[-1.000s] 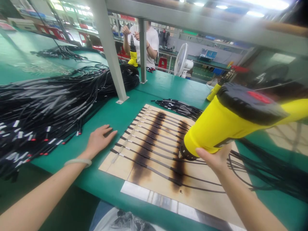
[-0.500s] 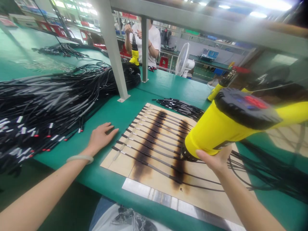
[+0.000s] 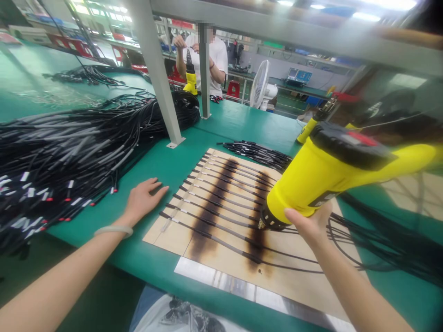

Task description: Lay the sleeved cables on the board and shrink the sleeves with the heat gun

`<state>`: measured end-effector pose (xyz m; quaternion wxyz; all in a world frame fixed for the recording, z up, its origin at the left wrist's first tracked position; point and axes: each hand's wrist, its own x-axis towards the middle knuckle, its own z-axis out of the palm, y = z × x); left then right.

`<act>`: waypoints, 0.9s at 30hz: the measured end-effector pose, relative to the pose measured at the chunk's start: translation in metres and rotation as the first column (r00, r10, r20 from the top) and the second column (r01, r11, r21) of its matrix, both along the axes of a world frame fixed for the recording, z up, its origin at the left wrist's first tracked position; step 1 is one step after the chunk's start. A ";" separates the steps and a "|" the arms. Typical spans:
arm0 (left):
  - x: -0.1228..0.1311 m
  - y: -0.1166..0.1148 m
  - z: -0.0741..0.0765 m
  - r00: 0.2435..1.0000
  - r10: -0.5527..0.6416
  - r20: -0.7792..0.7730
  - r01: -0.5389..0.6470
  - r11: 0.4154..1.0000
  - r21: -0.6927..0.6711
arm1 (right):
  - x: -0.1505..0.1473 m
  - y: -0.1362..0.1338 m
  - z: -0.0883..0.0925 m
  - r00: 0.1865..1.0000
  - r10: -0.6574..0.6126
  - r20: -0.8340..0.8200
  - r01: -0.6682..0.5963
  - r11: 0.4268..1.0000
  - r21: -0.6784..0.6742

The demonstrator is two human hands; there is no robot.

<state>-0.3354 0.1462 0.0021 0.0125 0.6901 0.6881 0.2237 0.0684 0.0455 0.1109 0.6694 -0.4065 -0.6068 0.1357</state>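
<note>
Yellow plastic hot-air gun (image 3: 311, 184) sits clamped in our right grip (image 3: 306, 226), its black nozzle (image 3: 272, 219) aimed down just above a row of thin black cables (image 3: 221, 216) laid side by side across a scorched plywood board (image 3: 297, 286). Our left grip (image 3: 143, 200) lies open and flat on the green surface (image 3: 194, 161), just beside the board's left edge. Left of it sits a heaped bundle of black cables with white tags and red tips (image 3: 58, 157), and a metal strip (image 3: 221, 281) lines the board's near edge
</note>
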 end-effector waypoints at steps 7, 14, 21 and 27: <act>-0.001 0.002 -0.003 1.000 -0.012 -0.017 0.012 1.000 0.010 | -0.001 0.001 0.003 0.999 0.052 -0.003 -0.052 0.999 0.013; -0.002 0.001 -0.003 1.000 -0.019 -0.007 0.020 0.999 0.026 | 0.000 0.002 0.000 0.998 0.065 0.016 -0.065 0.998 0.005; -0.001 -0.001 0.000 1.000 -0.011 -0.001 0.011 1.000 0.007 | 0.000 0.003 0.004 0.994 0.101 0.029 -0.102 0.992 0.069; 0.002 -0.001 0.002 1.000 -0.012 0.011 0.012 1.000 0.015 | -0.002 0.002 0.005 0.995 0.099 0.026 -0.101 0.993 0.068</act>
